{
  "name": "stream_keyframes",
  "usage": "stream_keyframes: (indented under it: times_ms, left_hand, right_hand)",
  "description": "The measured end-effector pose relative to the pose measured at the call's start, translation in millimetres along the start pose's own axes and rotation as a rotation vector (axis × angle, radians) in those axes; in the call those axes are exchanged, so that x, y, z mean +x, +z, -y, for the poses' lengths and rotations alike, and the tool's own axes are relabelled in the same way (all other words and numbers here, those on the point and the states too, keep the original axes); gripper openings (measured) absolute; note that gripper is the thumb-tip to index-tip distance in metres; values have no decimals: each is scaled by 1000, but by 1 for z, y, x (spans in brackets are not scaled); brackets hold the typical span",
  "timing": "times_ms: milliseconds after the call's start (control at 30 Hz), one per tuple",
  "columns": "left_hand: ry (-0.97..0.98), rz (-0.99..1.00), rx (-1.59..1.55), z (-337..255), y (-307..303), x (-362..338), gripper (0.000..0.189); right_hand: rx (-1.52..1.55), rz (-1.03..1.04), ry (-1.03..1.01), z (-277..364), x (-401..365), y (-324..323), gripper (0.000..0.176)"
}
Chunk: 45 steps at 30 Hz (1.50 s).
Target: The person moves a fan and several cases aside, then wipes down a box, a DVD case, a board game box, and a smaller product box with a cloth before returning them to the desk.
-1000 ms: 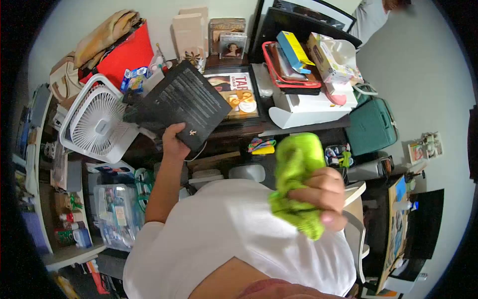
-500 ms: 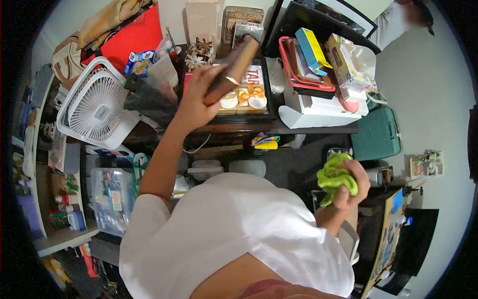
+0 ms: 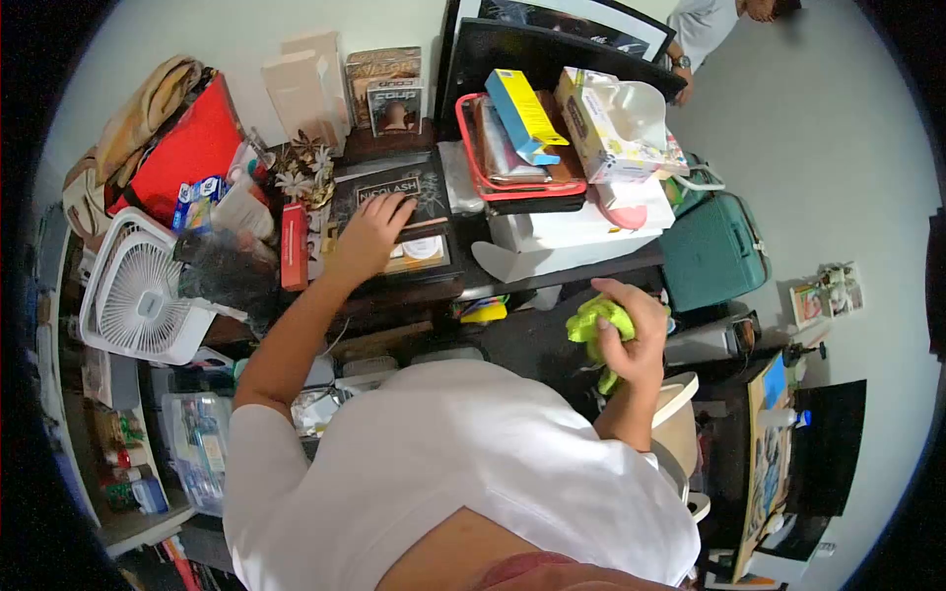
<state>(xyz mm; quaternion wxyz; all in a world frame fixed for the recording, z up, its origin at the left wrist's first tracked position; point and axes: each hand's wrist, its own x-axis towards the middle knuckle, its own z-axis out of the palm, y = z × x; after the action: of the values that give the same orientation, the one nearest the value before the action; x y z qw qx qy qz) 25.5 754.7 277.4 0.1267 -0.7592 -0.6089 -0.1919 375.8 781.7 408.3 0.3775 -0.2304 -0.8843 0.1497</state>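
Observation:
My left hand (image 3: 372,234) lies on the near part of a dark flat box (image 3: 427,205) with a framed label, its fingers stretched over the top. The box rests on the dark desk, over a lighter boxed item (image 3: 419,254) whose white round part shows at the near edge. A red narrow box (image 3: 294,246) stands just left of that hand. My right hand (image 3: 639,340) is closed around a crumpled lime-green cloth (image 3: 594,321), held in the air in front of the desk. Part of the cloth hangs below the fingers.
Dried flowers (image 3: 307,172) and upright boxes (image 3: 307,89) stand behind. To the right, a white box (image 3: 552,236) carries a red-rimmed tray (image 3: 473,163) and a tissue box (image 3: 616,128). A white fan (image 3: 148,295) is at the left. Another person (image 3: 705,34) is at the upper right.
The box, held up tilted in my left hand before, now lies flat on the desk under that hand. My right hand has moved left with the cloth. The camera view has shifted right.

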Motion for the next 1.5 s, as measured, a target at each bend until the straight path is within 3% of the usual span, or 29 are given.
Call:
stream_keyframes:
  times_ms: [133, 233, 500, 633, 733, 800, 867, 967, 1067, 1133, 1200, 1300, 1400, 1500]
  left_hand:
    - [-10, 105, -21, 28, 20, 14, 58]
    - [35, 201, -41, 38, 31, 19, 56]
    - [-74, 529, -63, 35, 27, 30, 62]
    - [-21, 773, -119, 51, 11, 57, 79]
    - [-144, 727, -160, 96, 23, 101, 75]
    - [-162, 368, -18, 119, 22, 136, 77]
    - [-213, -8, 165, 183, 77, 158, 75]
    - [-471, 91, 264, 182, 70, 178, 70]
    - [-418, 20, 540, 205, 100, 178, 63]
    - [-469, 150, 475, 201, 90, 181, 55]
    - [-394, 44, 339, 191, 71, 177, 31]
    - [-531, 72, -125, 168, 25, 174, 40]
    - [-514, -220, -98, 143, -24, 155, 57]
    - [-538, -592, -319, 86, -83, 130, 61]
  right_hand:
    - [-16, 45, 152, -9, -6, -9, 32]
    - [-42, 9, 188, -20, -15, -16, 30]
    - [-123, -160, 323, -50, -48, -33, 29]
    - [-149, -169, 364, -63, -62, -43, 31]
    - [-124, -208, 443, -70, -66, -49, 32]
    - [-105, -186, 511, -76, -69, -53, 33]
    - [-106, -170, 557, -83, -75, -57, 34]
    - [-134, -208, 527, -80, -71, -61, 34]
    - [-49, -198, 668, -88, -86, -70, 33]
    - [-82, -219, 668, -89, -92, -73, 33]
    - [-91, -307, 640, -98, -96, -72, 35]
    - [-10, -495, 537, -104, -79, -72, 45]
    - [146, -681, 307, -107, -48, -67, 64]
    - [264, -876, 261, -84, 8, -45, 60]
